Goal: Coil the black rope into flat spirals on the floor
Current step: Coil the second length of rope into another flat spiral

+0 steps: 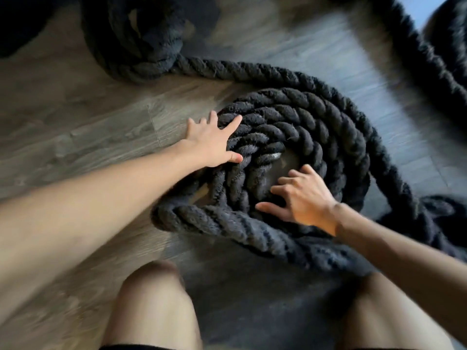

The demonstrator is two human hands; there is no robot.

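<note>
Both hands on the black rope (pixel 310 127) spiral: left hand (pixel 211 142) spread flat against its outer edge, right hand (pixel 300 198) clawed over inner turns, likely holding rings tight.

One rope spiral (pixel 290 152), two hands, two knees.

black rope (pixel 316 127) spiral on wood floor (pixel 75 127), left hand (pixel 209 145) flat, right hand (pixel 300 198) pressing
</note>
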